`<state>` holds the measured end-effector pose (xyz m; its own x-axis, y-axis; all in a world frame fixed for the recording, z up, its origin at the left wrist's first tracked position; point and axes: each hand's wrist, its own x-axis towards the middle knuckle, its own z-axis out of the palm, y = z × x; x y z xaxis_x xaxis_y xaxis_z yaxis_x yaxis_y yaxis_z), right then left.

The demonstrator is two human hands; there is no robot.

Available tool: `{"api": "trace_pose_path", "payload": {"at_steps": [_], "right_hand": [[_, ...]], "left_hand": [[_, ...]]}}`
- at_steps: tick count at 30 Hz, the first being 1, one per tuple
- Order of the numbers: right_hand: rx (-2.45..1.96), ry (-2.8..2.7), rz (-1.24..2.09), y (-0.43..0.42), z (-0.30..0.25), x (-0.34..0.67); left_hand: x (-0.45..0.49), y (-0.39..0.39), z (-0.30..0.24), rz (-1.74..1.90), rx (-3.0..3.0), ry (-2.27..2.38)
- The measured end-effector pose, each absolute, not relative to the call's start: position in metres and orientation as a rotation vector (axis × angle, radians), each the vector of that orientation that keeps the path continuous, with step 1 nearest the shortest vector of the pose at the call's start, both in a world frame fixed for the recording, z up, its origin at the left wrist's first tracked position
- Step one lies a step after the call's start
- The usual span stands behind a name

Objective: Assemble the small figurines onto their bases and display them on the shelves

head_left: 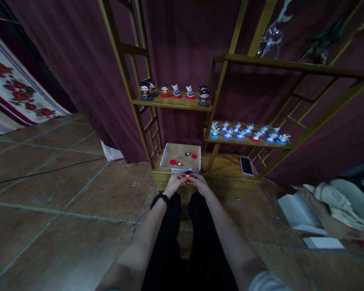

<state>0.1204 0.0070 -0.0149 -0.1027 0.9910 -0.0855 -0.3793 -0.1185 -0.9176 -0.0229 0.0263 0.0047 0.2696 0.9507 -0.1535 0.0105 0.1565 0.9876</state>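
Both my hands meet just in front of a shallow cardboard box on the low shelf. Between them is a small figurine with a dark head and a red part below it. My left hand grips it from the left, and my right hand from the right; fingers partly cover it. Inside the open box lie two red discs, one left and one right. Two small dark-haired figurines lie on their sides there, one at the front and one farther back.
Figurines on bases stand along the upper shelf and the right-hand shelf. A phone lies on the low shelf. White boxes and cloth are on the floor at right. A dark cable crosses the tiles at left.
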Motion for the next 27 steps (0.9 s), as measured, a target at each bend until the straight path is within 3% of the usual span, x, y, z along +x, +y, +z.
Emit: {"api": "trace_pose_path", "payload": {"at_steps": [12,27], "right_hand": [[-1.035,-0.861,1.428,0.008,-0.017,0.119],[-0.997,-0.944,1.368,0.008,-0.016,0.123]], "left_hand": [[-0.019,0.035,-0.017,1.001,1.519,1.187],[-0.017,-0.009,0.020,0.739,2.473,1.546]]}}
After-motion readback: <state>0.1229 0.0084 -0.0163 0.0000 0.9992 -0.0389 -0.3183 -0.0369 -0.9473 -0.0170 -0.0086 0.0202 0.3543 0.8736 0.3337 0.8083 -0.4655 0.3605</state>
